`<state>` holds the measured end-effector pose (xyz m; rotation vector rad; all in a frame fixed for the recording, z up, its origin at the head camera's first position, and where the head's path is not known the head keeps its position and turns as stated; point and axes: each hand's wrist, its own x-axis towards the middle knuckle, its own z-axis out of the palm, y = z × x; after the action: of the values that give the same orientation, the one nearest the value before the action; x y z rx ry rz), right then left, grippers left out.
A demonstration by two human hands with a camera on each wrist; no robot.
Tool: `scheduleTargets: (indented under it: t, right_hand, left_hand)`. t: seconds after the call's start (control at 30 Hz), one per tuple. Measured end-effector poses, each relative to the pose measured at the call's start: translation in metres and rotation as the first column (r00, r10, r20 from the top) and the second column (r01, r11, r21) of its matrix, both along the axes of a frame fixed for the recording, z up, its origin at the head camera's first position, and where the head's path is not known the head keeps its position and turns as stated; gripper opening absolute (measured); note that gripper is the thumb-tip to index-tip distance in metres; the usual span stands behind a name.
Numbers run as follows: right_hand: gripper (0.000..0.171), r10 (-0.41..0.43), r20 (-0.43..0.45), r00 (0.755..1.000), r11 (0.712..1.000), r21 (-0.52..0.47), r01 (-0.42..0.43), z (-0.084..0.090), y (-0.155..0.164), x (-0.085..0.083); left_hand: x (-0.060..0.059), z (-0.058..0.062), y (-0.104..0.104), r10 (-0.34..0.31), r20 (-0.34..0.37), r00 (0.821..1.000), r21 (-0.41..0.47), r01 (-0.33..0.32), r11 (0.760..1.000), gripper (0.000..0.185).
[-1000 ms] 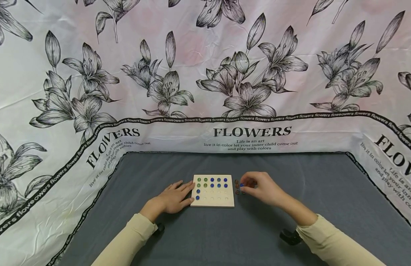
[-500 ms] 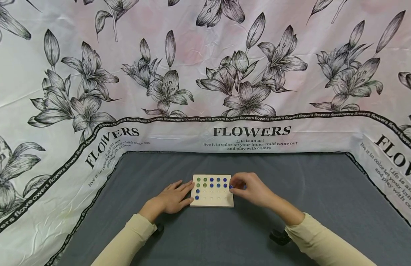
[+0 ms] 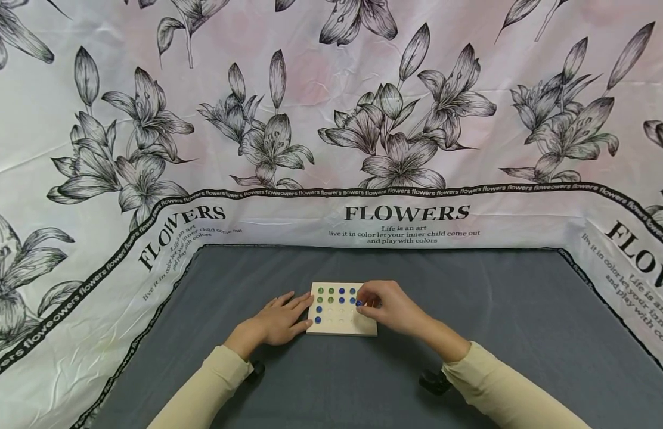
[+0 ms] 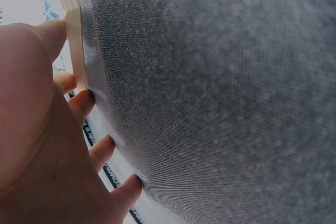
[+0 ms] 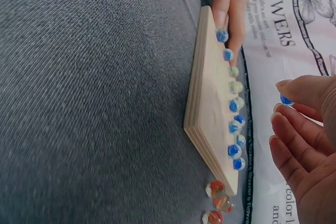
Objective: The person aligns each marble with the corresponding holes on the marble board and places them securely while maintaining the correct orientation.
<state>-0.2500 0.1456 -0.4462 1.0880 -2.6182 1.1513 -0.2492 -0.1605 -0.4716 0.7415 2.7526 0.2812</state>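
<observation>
Blue, glassy marble (image 5: pixel 286 99) pinched in right hand (image 3: pixel 392 305) above pale wooden board (image 3: pixel 339 328); left hand (image 3: pixel 278 320) outspread at edge.

On the floral backdrop cloth (image 3: pixel 310 89) before me I read "FLOWERS", and beneath it "Life is an art live it in color let your inner child come out and play with colors"; its black border band (image 3: pixel 310 192) repeats "flowers".

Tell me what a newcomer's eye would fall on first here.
Likely the cloth, its black flowers spread across the head view's top. Then the board below centre, dotted with green and blue marbles. The left hand touches its edge; the right hand pinches another blue marble over it.
</observation>
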Motion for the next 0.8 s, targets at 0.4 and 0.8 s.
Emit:
scheduleTargets:
  t: [0.4, 0.8]
  right_hand:
    - [0.009, -0.033, 0.048, 0.998, 0.999, 0.015, 0.032, -0.011, -0.03, -0.008]
    - [0.008, -0.096, 0.098, 0.991, 0.995, 0.015, 0.095, -0.021, -0.053, -0.011]
  left_hand:
    - [0.005, 0.012, 0.004, 0.015, 0.026, 1.0, -0.016, -0.015, 1.0, 0.064]
    - [0.004, 0.005, 0.001, 0.002, -0.003, 1.0, 0.021, -0.002, 1.0, 0.065]
